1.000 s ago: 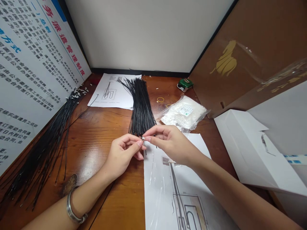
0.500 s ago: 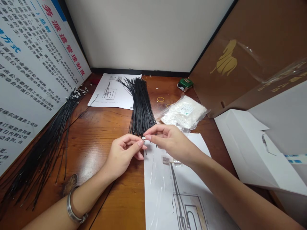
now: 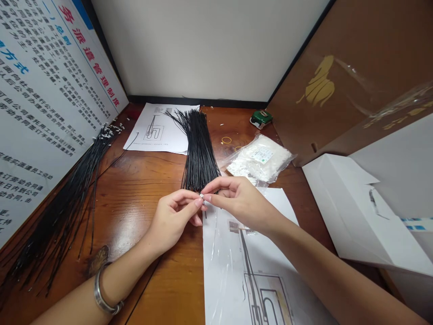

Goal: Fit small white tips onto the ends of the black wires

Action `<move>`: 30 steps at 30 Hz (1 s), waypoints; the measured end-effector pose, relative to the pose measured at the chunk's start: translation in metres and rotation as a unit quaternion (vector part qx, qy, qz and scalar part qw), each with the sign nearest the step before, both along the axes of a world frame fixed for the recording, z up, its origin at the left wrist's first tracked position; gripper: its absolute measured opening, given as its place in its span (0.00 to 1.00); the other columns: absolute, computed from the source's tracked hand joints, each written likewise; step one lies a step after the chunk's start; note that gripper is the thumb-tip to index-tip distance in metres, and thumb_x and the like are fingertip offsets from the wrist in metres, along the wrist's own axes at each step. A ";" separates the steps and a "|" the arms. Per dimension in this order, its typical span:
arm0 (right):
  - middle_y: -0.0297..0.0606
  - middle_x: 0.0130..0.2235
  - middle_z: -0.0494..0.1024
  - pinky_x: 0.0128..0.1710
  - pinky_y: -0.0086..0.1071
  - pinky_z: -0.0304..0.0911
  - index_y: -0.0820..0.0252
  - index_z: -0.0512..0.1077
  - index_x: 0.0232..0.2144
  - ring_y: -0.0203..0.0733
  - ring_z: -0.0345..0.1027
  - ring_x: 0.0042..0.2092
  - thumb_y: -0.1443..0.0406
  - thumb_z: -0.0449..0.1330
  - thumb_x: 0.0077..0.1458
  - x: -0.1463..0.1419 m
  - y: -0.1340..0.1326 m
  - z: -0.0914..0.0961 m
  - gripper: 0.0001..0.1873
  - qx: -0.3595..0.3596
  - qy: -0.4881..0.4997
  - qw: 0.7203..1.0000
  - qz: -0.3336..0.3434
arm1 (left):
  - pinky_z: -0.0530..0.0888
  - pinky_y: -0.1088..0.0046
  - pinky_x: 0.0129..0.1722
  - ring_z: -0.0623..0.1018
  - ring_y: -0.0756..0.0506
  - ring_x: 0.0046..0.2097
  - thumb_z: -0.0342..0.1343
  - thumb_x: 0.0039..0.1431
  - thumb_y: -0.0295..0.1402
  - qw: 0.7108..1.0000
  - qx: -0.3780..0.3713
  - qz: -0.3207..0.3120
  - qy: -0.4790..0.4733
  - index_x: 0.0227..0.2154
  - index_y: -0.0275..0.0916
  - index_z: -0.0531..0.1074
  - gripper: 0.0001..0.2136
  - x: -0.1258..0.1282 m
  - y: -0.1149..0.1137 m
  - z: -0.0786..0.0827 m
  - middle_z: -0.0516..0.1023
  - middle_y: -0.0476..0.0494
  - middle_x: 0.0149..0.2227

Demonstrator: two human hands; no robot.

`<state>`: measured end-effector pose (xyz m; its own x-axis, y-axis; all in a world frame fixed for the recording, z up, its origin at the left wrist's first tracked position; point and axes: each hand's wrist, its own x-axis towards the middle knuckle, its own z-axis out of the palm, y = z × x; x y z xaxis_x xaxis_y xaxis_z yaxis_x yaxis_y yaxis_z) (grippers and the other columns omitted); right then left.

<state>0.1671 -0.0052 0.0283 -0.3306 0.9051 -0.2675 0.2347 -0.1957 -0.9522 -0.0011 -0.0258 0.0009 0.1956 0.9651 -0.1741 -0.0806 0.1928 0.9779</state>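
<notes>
My left hand is closed in a pinch, with a thin black wire trailing from beneath it toward the front edge; the gripped end is mostly hidden by the fingers. Facing it, my right hand pinches a tiny white connector between thumb and forefinger. The fingertips of both hands meet at this connector. Just beyond them lies a thick bundle of black wires, its near ends reaching the fingers.
On the left, more black wires with white ends lean by a printed board. A bag of white parts, a green tape measure and a white box are to the right. Drawing sheets lie under and behind the hands.
The right fingertips have shifted very slightly toward the left ones, and the white connector now sits closer against the left fingertips. Everything else stays in place.
</notes>
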 end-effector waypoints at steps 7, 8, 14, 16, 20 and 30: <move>0.29 0.19 0.69 0.13 0.26 0.44 0.58 0.74 0.31 0.29 0.49 0.16 0.61 0.60 0.53 0.001 0.000 -0.005 0.06 -0.005 -0.046 0.999 0.008 | 0.73 0.79 0.24 0.74 0.53 0.22 0.60 0.52 0.35 1.000 0.009 -0.013 0.011 0.28 0.35 0.74 0.07 0.001 0.000 0.000 0.78 0.47 0.26; 0.30 0.20 0.71 0.14 0.26 0.45 0.58 0.73 0.30 0.29 0.51 0.16 0.62 0.60 0.52 0.001 0.000 -0.004 0.06 -0.004 -0.044 0.999 0.007 | 0.73 0.79 0.24 0.74 0.53 0.22 0.60 0.53 0.35 1.000 0.008 -0.012 0.010 0.28 0.35 0.74 0.07 0.000 0.000 0.000 0.78 0.47 0.26; 0.36 0.26 0.77 0.25 0.28 0.57 0.60 0.73 0.28 0.33 0.66 0.27 0.65 0.61 0.52 0.000 0.003 0.000 0.04 -0.027 0.033 0.999 -0.002 | 0.73 0.78 0.24 0.74 0.53 0.22 0.59 0.54 0.35 1.000 0.008 -0.009 0.005 0.30 0.34 0.73 0.07 -0.001 0.000 -0.003 0.78 0.46 0.28; 0.32 0.22 0.74 0.21 0.27 0.52 0.60 0.74 0.28 0.30 0.60 0.22 0.65 0.62 0.51 0.001 0.005 -0.001 0.04 -0.042 0.043 0.998 -0.010 | 0.73 0.78 0.24 0.74 0.53 0.22 0.60 0.54 0.35 1.000 0.008 -0.010 0.005 0.30 0.34 0.73 0.08 -0.002 0.000 -0.003 0.78 0.46 0.28; 0.28 0.19 0.68 0.19 0.27 0.44 0.61 0.76 0.27 0.28 0.49 0.19 0.64 0.63 0.49 0.003 0.007 -0.005 0.04 -0.062 0.056 0.996 -0.017 | 0.72 0.79 0.24 0.74 0.54 0.22 0.59 0.54 0.35 1.000 0.005 -0.013 0.000 0.29 0.34 0.72 0.08 -0.001 -0.001 -0.003 0.77 0.47 0.28; 0.31 0.22 0.74 0.23 0.28 0.53 0.59 0.76 0.25 0.31 0.61 0.24 0.64 0.64 0.49 0.001 0.003 -0.003 0.04 -0.038 0.055 0.998 -0.009 | 0.72 0.79 0.24 0.73 0.54 0.23 0.58 0.55 0.34 1.000 0.013 -0.018 0.007 0.29 0.33 0.71 0.07 0.000 -0.001 -0.004 0.77 0.47 0.27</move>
<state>0.1686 -0.0018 0.0252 -0.3456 0.8894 -0.2992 0.1263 -0.2718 -0.9540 -0.0016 -0.0264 -0.0028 0.2285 0.9615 -0.1528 -0.0603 0.1706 0.9835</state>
